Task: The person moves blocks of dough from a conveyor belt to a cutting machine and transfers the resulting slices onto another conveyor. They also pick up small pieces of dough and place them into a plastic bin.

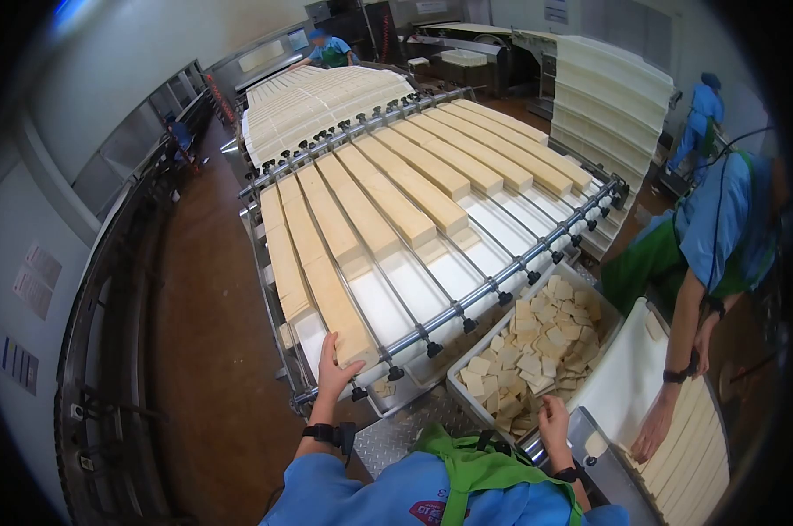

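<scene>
Gripping the near end of a long tan slab point(333, 302) with my left hand point(333, 375): thumb up along its left side, fingers closed around the end face. The slab lies lengthwise in the second lane from the left of the conveyor table point(387, 307), its near end just short of the cross rail point(466, 307) with the black knobs. Neighbouring lanes carry similar slabs, ending farther up the table.

My right hand point(554, 422) is low at the near edge of the grey bin point(454, 379), which stands just right of the table's end. The fingers curl downward toward the offcuts point(545, 342) that fill the bin. The view here is small and partly cut off by my sleeve, so I cannot tell whether the hand holds a piece or only rests there.

On the right, a co-worker in blue with a green apron leans in; that person's hand point(655, 431) lies on stacked pale strips point(690, 460), beside a white tray point(629, 377).
</scene>
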`<state>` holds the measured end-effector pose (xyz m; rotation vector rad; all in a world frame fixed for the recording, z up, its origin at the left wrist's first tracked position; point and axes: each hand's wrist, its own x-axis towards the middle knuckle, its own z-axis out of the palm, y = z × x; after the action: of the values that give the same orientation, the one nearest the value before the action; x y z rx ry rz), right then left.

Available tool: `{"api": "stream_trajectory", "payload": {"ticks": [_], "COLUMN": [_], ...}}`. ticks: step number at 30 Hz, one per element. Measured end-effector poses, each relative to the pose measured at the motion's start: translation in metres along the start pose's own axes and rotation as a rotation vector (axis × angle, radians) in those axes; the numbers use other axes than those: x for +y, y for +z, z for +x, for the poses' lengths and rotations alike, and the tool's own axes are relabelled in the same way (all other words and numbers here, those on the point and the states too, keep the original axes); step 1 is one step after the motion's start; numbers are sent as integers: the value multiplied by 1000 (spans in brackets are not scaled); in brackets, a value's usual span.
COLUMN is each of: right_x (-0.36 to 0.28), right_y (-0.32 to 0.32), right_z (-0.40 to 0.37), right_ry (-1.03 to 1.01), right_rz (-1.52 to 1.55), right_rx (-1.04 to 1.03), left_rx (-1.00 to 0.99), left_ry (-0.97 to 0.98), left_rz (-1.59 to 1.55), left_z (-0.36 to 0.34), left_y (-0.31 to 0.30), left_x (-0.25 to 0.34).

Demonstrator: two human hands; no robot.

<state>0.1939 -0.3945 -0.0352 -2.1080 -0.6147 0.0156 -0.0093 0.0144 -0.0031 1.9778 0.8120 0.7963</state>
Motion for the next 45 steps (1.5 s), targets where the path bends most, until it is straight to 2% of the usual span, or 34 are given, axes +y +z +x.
{"api": "stream_trajectory", "payload": {"ticks": [25,28,31,34,37,40,45], "right_x": [4,3,4,1,3,-4,-1], "right_y": [3,3,3,3,3,1,2], "right_z": [-2,-2,-1,-2,-3,-3,-3], "right_ry": [5,-1,-15,-20,-15,2,-4], "right_rz": [10,-2,-28,-36,-28,-31,-45], "right_rx": [6,6,10,14,14,14,33], "left_rx": [63,156,186,-4,-272,-335,-282], "left_ry": [12,113,286,649,906,867,862], "left_rz": [71,193,448,737,845,827,744], "left_z": [1,0,-1,8,22,24,25], "left_y": [6,10,7,-3,-3,-1,2], "left_x": [-3,2,18,42,54,58,55]}}
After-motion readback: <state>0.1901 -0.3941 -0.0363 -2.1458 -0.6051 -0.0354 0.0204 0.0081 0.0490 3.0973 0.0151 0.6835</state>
